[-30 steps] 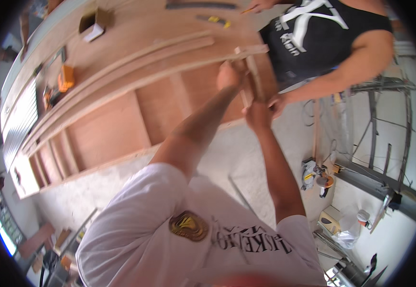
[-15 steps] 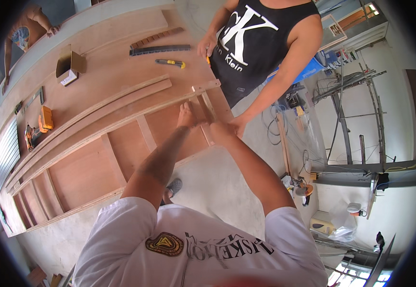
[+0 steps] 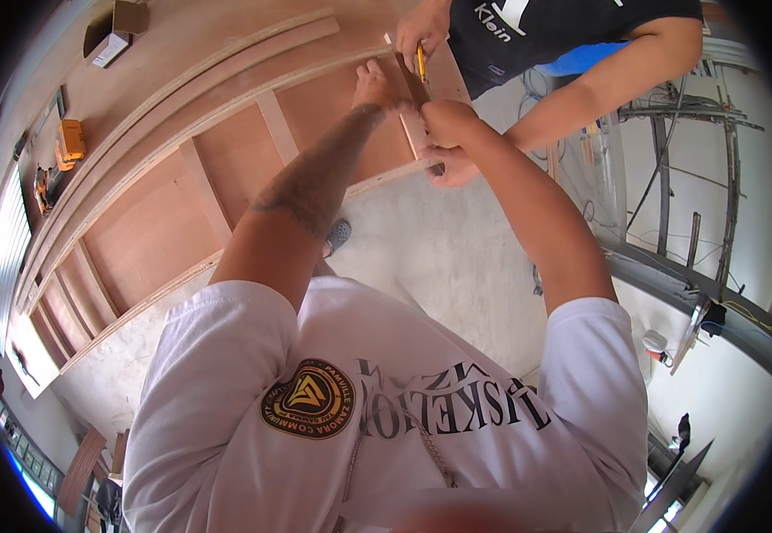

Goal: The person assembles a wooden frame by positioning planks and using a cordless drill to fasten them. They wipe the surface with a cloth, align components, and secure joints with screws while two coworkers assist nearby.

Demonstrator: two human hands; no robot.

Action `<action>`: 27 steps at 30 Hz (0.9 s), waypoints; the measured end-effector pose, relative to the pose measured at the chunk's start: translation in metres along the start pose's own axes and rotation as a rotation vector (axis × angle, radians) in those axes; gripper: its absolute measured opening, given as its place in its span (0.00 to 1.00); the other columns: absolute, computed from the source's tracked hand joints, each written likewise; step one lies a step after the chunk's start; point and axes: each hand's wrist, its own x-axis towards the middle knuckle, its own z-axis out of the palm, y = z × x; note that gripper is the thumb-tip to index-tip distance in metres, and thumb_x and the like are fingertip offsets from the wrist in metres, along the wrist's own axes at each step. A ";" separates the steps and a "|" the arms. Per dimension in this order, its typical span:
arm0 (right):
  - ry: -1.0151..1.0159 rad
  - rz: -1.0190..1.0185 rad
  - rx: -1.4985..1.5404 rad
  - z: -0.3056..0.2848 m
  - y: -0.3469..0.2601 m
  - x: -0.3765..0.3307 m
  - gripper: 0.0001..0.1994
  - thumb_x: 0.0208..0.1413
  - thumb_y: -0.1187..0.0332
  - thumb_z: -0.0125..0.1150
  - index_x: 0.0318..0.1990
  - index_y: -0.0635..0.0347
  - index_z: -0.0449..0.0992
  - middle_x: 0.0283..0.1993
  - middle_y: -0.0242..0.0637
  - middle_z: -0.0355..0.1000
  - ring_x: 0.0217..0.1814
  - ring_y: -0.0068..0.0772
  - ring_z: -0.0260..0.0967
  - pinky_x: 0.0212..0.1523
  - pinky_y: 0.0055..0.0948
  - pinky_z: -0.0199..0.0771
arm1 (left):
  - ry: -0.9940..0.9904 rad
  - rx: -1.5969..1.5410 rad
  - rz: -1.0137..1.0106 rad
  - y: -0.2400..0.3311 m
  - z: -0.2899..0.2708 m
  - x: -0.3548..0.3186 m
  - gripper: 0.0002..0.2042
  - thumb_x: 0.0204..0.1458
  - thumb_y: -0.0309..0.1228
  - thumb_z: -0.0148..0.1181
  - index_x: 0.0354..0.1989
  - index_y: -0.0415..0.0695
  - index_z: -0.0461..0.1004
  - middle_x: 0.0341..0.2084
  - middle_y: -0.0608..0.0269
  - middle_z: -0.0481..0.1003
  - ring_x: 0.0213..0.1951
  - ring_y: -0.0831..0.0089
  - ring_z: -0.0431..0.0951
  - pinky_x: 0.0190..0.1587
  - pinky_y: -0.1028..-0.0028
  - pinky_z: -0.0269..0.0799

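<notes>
A long wooden frame with several crosspieces lies over a plywood surface. My left hand is at its right end, fingers bent by the far rail and thumb reaching toward a short wooden slat. My right hand is closed on that slat; its fingertips are partly hidden. Across from me a co-worker's hand holds a yellow pencil pointing at a dark strip beside the slat. The co-worker's other hand grips the frame's near right corner, just below my right hand.
Loose long strips lie along the frame's far side. An open cardboard box and an orange-yellow power tool are at the left. Grey concrete floor lies below the frame. Metal scaffolding stands at the right.
My view has shifted, so the frame and hands appear higher. The co-worker has leaned in, bringing the pencil over the frame's end. My hands stay at the slat.
</notes>
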 end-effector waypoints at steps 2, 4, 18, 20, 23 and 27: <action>0.015 -0.004 0.031 0.004 0.003 -0.002 0.13 0.43 0.65 0.75 0.35 0.62 0.82 0.36 0.46 0.81 0.42 0.51 0.80 0.41 0.45 0.78 | -0.006 0.093 0.095 -0.002 0.002 -0.002 0.56 0.25 0.43 0.87 0.59 0.29 0.55 0.55 0.38 0.63 0.60 0.43 0.69 0.61 0.59 0.72; -0.012 0.009 0.041 0.005 0.005 -0.004 0.14 0.44 0.65 0.74 0.38 0.62 0.84 0.37 0.48 0.81 0.43 0.51 0.81 0.44 0.45 0.79 | 0.005 0.202 0.142 -0.003 0.002 -0.008 0.56 0.29 0.49 0.85 0.62 0.30 0.55 0.56 0.40 0.64 0.60 0.45 0.69 0.61 0.59 0.71; -0.067 0.057 0.058 0.011 0.000 -0.008 0.17 0.49 0.60 0.75 0.42 0.62 0.82 0.38 0.47 0.81 0.43 0.50 0.81 0.42 0.46 0.78 | -0.014 0.208 0.195 0.005 -0.005 -0.041 0.46 0.41 0.45 0.79 0.64 0.36 0.58 0.57 0.40 0.64 0.62 0.44 0.65 0.63 0.55 0.68; -0.043 0.047 0.058 0.010 0.000 -0.007 0.16 0.48 0.61 0.76 0.40 0.62 0.83 0.37 0.47 0.81 0.43 0.51 0.81 0.42 0.47 0.78 | -0.028 0.161 0.163 0.005 -0.007 -0.043 0.46 0.41 0.45 0.79 0.64 0.36 0.57 0.57 0.41 0.64 0.63 0.44 0.65 0.63 0.56 0.67; -0.064 0.013 0.076 0.005 -0.001 -0.003 0.15 0.47 0.62 0.76 0.37 0.62 0.83 0.37 0.46 0.81 0.43 0.52 0.81 0.43 0.47 0.79 | 0.005 0.179 0.098 0.008 -0.008 -0.048 0.47 0.41 0.46 0.79 0.64 0.35 0.57 0.57 0.40 0.64 0.62 0.45 0.66 0.64 0.56 0.68; 0.033 0.011 0.030 0.003 -0.004 -0.012 0.14 0.45 0.62 0.77 0.32 0.63 0.83 0.35 0.46 0.81 0.43 0.50 0.81 0.42 0.47 0.78 | -0.013 0.187 0.043 0.018 -0.007 -0.050 0.47 0.40 0.46 0.79 0.64 0.37 0.57 0.58 0.41 0.63 0.63 0.45 0.65 0.64 0.57 0.68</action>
